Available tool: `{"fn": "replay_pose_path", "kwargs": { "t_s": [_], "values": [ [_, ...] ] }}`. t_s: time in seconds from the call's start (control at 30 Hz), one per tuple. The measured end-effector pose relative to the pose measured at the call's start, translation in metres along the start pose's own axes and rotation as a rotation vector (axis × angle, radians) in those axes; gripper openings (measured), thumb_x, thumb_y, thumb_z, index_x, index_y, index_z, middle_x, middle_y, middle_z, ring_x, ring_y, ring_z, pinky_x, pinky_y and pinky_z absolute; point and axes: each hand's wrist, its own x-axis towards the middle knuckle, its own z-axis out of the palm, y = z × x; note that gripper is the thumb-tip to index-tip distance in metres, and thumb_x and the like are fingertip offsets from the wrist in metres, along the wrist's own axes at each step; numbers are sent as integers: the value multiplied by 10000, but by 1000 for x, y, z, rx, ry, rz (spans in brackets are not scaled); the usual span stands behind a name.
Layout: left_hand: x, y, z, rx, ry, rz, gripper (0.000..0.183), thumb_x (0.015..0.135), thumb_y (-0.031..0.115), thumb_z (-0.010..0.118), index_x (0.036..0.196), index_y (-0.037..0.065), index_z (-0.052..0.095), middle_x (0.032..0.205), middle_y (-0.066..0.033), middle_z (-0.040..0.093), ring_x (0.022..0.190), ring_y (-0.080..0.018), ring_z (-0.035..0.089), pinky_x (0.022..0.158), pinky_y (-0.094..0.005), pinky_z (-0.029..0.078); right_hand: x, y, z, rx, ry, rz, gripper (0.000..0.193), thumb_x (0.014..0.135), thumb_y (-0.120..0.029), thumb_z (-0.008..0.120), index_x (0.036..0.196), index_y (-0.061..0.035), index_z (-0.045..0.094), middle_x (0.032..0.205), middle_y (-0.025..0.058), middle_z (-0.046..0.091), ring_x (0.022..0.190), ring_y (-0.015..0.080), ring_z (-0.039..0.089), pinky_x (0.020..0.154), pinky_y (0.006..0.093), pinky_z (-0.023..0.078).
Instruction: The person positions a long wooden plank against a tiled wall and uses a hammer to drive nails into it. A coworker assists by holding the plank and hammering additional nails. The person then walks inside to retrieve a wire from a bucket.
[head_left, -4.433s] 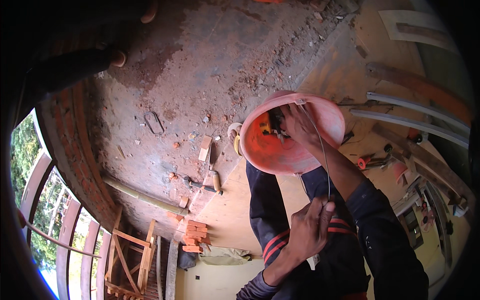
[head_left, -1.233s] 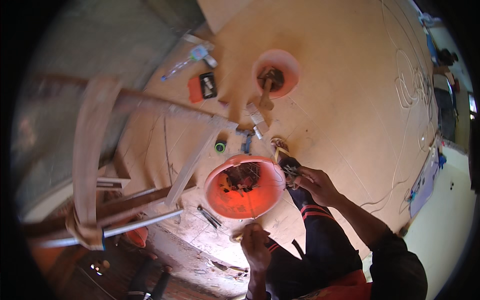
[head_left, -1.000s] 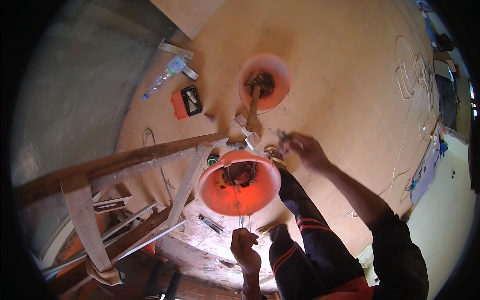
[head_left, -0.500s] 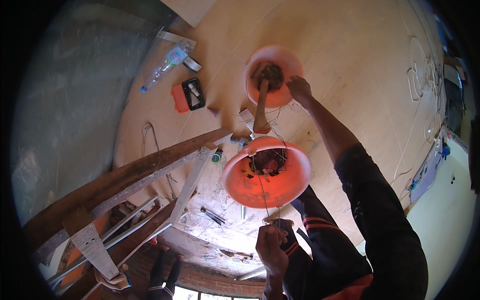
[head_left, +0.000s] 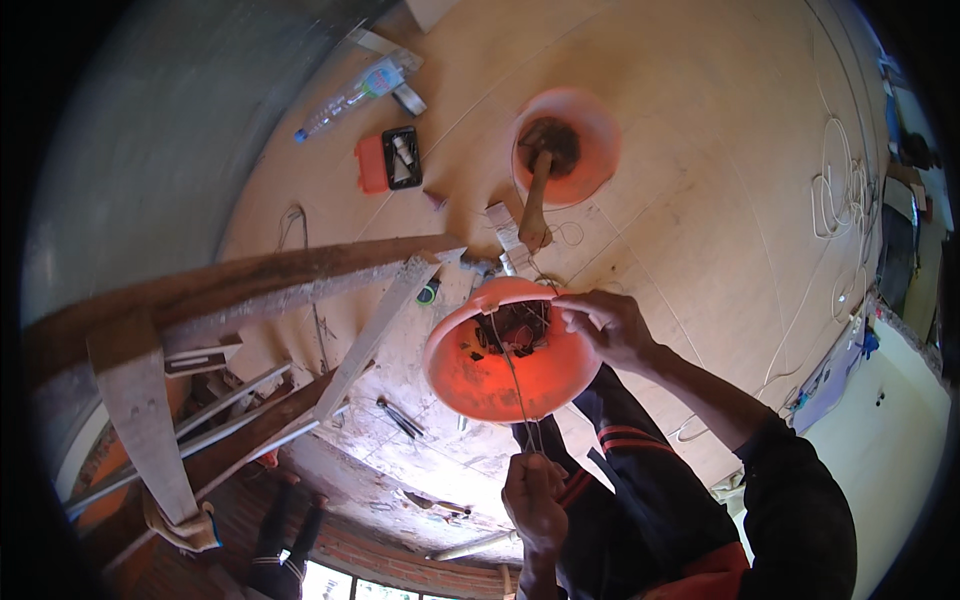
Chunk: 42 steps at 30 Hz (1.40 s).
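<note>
An orange bucket (head_left: 500, 385) hangs tilted in front of me, with dark scraps and a few pale bits inside. Its thin wire handle (head_left: 519, 390) runs down to my left hand (head_left: 535, 497), whose fingers are closed round it. My right hand (head_left: 612, 328) pinches the bucket's right rim between thumb and fingers. Farther off, a second orange bucket (head_left: 597, 150) stands on the floor, holding dark material. A tool's wooden handle (head_left: 537, 205) sticks out of it toward me.
Wooden beams (head_left: 250, 280) cross the left side. Beyond them lie a plastic bottle (head_left: 350, 98) and an open red-and-black box (head_left: 388, 160). Pliers (head_left: 402, 418) rest lower down, near a person's legs (head_left: 285, 535). White cable (head_left: 840, 185) coils on the right.
My right hand has left the far bucket's rim and come nearer, onto the near bucket's rim. My left hand keeps the wire handle. The view has shifted slightly.
</note>
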Motion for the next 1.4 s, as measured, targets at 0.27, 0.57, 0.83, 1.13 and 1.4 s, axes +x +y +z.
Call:
{"fn": "replay_pose_path", "kwargs": {
  "t_s": [0.27,0.57,0.83,1.13,1.4],
  "values": [
    [-32,-10,-23,38,-84,133,224,949,107,392,831,-43,509,648,-91,535,541,-131,511,546,-266,449,-20,-21,80,-249,-186,-408,307,751,-42,635,1054,-61,588,1052,83,568,909,250,566,792,353,481],
    [-69,-16,-36,64,-145,200,135,923,81,465,968,-21,541,726,-127,632,600,-194,624,574,-285,491,-32,12,159,-607,-88,-327,426,625,-81,673,1036,-40,567,1034,141,530,1018,323,509,890,416,412],
    [-82,-34,-49,-55,-157,209,90,914,55,492,986,11,523,659,-101,585,593,-226,633,530,-309,471,-61,20,149,-783,-254,-320,526,546,-172,761,1016,-19,583,1008,134,537,1001,307,506,895,421,402],
    [-97,-51,-70,-78,-80,264,108,885,41,524,991,19,527,685,-129,585,610,-298,631,531,-352,473,-81,19,171,-969,-439,-303,525,597,-227,748,1048,-18,581,1055,132,536,1041,294,485,925,418,380],
    [-102,-58,-78,-53,-79,279,117,878,50,545,990,16,541,729,-162,603,638,-344,628,529,-370,470,-90,1,179,-801,-491,-430,584,588,-287,766,1082,-44,572,1015,115,565,1065,287,499,965,418,351]
  ]
}}
